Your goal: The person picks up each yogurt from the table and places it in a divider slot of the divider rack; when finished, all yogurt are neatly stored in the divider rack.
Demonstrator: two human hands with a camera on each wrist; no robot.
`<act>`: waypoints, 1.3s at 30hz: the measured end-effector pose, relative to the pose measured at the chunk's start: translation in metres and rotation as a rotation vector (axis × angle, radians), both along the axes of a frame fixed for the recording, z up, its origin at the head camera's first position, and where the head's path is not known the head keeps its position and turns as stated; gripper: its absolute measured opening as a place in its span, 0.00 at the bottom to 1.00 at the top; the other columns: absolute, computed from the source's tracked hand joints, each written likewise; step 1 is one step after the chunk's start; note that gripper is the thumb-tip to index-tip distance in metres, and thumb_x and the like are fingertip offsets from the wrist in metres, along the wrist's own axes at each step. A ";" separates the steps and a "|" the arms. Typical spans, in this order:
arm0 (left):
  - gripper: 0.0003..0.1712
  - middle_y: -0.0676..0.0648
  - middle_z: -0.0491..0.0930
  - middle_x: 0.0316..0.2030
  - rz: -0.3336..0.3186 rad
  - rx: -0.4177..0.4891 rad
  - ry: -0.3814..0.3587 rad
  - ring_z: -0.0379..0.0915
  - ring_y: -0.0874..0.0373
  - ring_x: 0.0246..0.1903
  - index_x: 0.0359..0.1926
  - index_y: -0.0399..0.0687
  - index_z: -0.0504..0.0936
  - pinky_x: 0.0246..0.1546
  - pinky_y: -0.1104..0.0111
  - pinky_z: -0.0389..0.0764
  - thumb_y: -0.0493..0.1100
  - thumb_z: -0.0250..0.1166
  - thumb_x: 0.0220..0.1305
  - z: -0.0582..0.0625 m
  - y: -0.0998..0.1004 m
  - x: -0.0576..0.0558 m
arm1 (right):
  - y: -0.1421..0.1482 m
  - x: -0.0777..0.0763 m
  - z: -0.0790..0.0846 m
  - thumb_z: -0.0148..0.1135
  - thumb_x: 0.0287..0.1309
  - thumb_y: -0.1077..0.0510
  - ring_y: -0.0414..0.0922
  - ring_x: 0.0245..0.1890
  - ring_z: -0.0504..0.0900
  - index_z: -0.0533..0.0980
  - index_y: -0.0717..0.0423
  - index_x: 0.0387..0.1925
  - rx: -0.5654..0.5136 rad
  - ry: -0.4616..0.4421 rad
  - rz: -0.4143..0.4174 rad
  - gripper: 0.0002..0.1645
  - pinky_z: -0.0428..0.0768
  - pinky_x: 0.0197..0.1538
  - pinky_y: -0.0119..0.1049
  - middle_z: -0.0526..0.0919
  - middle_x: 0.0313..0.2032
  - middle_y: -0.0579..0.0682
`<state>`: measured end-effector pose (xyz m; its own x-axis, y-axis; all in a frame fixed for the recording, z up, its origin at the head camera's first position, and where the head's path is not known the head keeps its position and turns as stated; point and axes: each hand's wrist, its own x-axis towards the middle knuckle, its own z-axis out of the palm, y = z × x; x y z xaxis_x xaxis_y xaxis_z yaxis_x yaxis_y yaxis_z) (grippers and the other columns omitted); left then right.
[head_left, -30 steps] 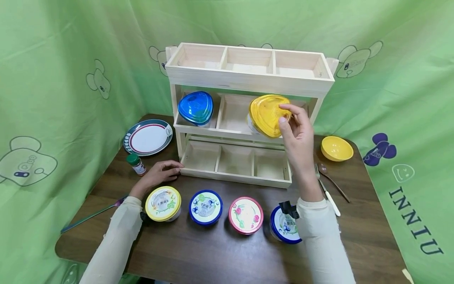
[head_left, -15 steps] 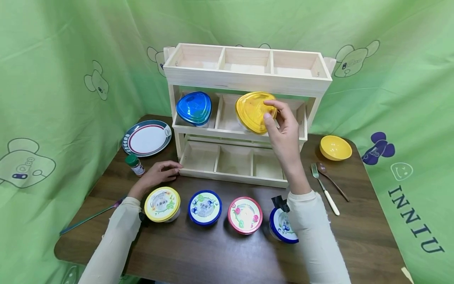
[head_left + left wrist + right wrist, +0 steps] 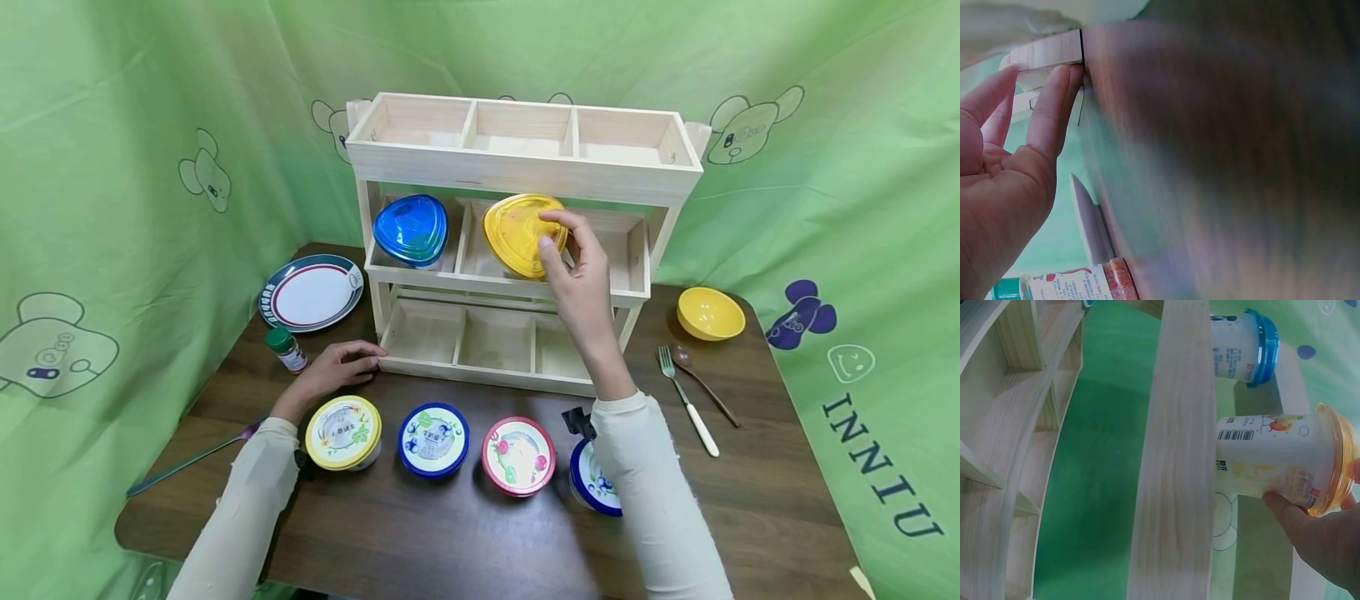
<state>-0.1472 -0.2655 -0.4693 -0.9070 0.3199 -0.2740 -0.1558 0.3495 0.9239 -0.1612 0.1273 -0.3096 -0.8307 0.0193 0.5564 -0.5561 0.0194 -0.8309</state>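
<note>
My right hand (image 3: pixel 581 279) holds a white cup (image 3: pixel 1272 453) by its yellow lid (image 3: pixel 522 236), thumb and fingers around the rim. The cup is tilted over the middle compartment of the rack's middle tier; its base is hidden behind the front board. To its left, a cup with a blue lid (image 3: pixel 411 229) stands in the left compartment. My left hand (image 3: pixel 333 369) rests on the table, fingertips touching the lower left corner of the wooden rack (image 3: pixel 487 375). In the left wrist view, the fingers of this hand (image 3: pixel 1016 169) meet the board's end.
Several lidded tubs line the front: yellow (image 3: pixel 343 432), blue (image 3: pixel 433 440), pink (image 3: pixel 518 456), and another blue tub (image 3: pixel 596 477) partly under the right sleeve. At left are a plate (image 3: pixel 311 292) and a green-capped jar (image 3: pixel 287 348). A bowl (image 3: pixel 710 314), fork (image 3: pixel 688 402) and spoon (image 3: pixel 705 385) lie at right.
My right hand has carried the yellow-lidded cup leftward, from near the right divider to the middle compartment. The left hand stays at the rack's corner.
</note>
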 end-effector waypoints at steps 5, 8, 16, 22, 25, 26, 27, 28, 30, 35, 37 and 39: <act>0.22 0.31 0.75 0.67 0.002 -0.004 -0.001 0.78 0.43 0.63 0.70 0.31 0.78 0.61 0.62 0.86 0.40 0.60 0.85 0.000 0.001 -0.001 | -0.002 -0.004 -0.003 0.58 0.77 0.64 0.47 0.73 0.74 0.77 0.68 0.65 0.015 -0.021 -0.013 0.21 0.83 0.68 0.43 0.77 0.70 0.53; 0.22 0.32 0.75 0.67 0.002 -0.005 -0.002 0.78 0.42 0.63 0.70 0.32 0.78 0.62 0.60 0.85 0.41 0.60 0.85 0.001 0.000 0.000 | -0.005 -0.006 -0.004 0.58 0.77 0.63 0.46 0.72 0.75 0.77 0.67 0.66 0.016 -0.030 -0.015 0.21 0.83 0.67 0.43 0.77 0.70 0.53; 0.21 0.33 0.75 0.67 0.002 0.003 -0.005 0.77 0.42 0.64 0.69 0.34 0.79 0.63 0.58 0.85 0.42 0.60 0.85 0.003 0.001 0.002 | -0.010 -0.010 -0.007 0.59 0.78 0.62 0.48 0.69 0.77 0.78 0.66 0.65 0.022 -0.054 -0.019 0.20 0.85 0.65 0.41 0.77 0.71 0.54; 0.20 0.38 0.78 0.63 -0.028 0.014 0.029 0.80 0.52 0.58 0.66 0.40 0.83 0.57 0.64 0.88 0.47 0.62 0.84 0.001 -0.004 0.001 | -0.014 -0.015 -0.010 0.61 0.80 0.58 0.47 0.68 0.78 0.78 0.65 0.66 0.031 -0.058 -0.017 0.21 0.85 0.64 0.40 0.78 0.68 0.55; 0.20 0.37 0.78 0.64 -0.007 0.016 0.013 0.80 0.49 0.60 0.67 0.38 0.82 0.58 0.63 0.87 0.44 0.62 0.84 0.002 -0.003 0.002 | -0.015 -0.016 -0.012 0.61 0.80 0.58 0.47 0.70 0.77 0.78 0.64 0.66 0.037 -0.062 -0.015 0.21 0.84 0.66 0.41 0.79 0.68 0.55; 0.20 0.35 0.78 0.64 -0.001 0.020 0.002 0.79 0.47 0.61 0.67 0.37 0.81 0.60 0.62 0.87 0.43 0.61 0.84 0.002 -0.001 0.002 | -0.015 -0.017 -0.013 0.61 0.80 0.58 0.47 0.70 0.77 0.78 0.64 0.66 0.039 -0.067 -0.017 0.21 0.84 0.66 0.41 0.78 0.68 0.55; 0.20 0.34 0.77 0.65 0.005 0.019 -0.004 0.79 0.44 0.62 0.68 0.35 0.80 0.61 0.60 0.86 0.41 0.61 0.84 0.002 0.000 0.002 | -0.015 -0.017 -0.014 0.61 0.80 0.58 0.47 0.70 0.77 0.78 0.64 0.65 0.040 -0.072 -0.019 0.20 0.84 0.66 0.41 0.78 0.68 0.55; 0.20 0.33 0.76 0.65 0.004 0.016 -0.005 0.78 0.42 0.63 0.68 0.33 0.79 0.62 0.59 0.86 0.40 0.60 0.85 0.002 0.000 0.002 | -0.015 -0.018 -0.015 0.61 0.80 0.58 0.47 0.71 0.76 0.78 0.64 0.65 0.042 -0.075 -0.022 0.20 0.84 0.66 0.41 0.78 0.69 0.55; 0.21 0.31 0.76 0.66 0.006 0.016 -0.008 0.76 0.39 0.65 0.69 0.31 0.78 0.63 0.57 0.85 0.39 0.59 0.85 0.001 0.002 0.002 | -0.015 -0.018 -0.016 0.61 0.80 0.58 0.47 0.71 0.76 0.78 0.64 0.65 0.047 -0.085 -0.031 0.20 0.83 0.67 0.41 0.78 0.69 0.55; 0.21 0.33 0.76 0.66 0.010 0.006 -0.009 0.77 0.40 0.65 0.69 0.32 0.78 0.62 0.60 0.85 0.40 0.59 0.85 0.000 0.003 0.001 | -0.015 -0.020 -0.019 0.60 0.80 0.58 0.46 0.66 0.78 0.78 0.64 0.66 0.056 -0.105 -0.030 0.20 0.81 0.65 0.34 0.78 0.70 0.56; 0.21 0.33 0.76 0.66 0.009 0.000 -0.008 0.77 0.41 0.64 0.69 0.32 0.78 0.61 0.61 0.86 0.41 0.59 0.85 0.000 0.002 0.000 | -0.015 -0.021 -0.020 0.59 0.81 0.58 0.46 0.65 0.78 0.78 0.63 0.67 0.075 -0.110 -0.028 0.21 0.80 0.63 0.33 0.78 0.70 0.56; 0.21 0.32 0.76 0.66 0.009 -0.003 -0.006 0.77 0.40 0.64 0.69 0.32 0.78 0.61 0.61 0.86 0.41 0.59 0.85 -0.001 0.001 0.000 | -0.015 -0.021 -0.021 0.58 0.83 0.56 0.46 0.66 0.77 0.77 0.60 0.71 0.107 -0.108 -0.031 0.23 0.78 0.66 0.33 0.77 0.72 0.55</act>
<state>-0.1468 -0.2646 -0.4700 -0.9080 0.3113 -0.2803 -0.1643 0.3508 0.9219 -0.1826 0.1125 -0.3306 -0.8857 -0.0084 0.4643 -0.4615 0.1270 -0.8780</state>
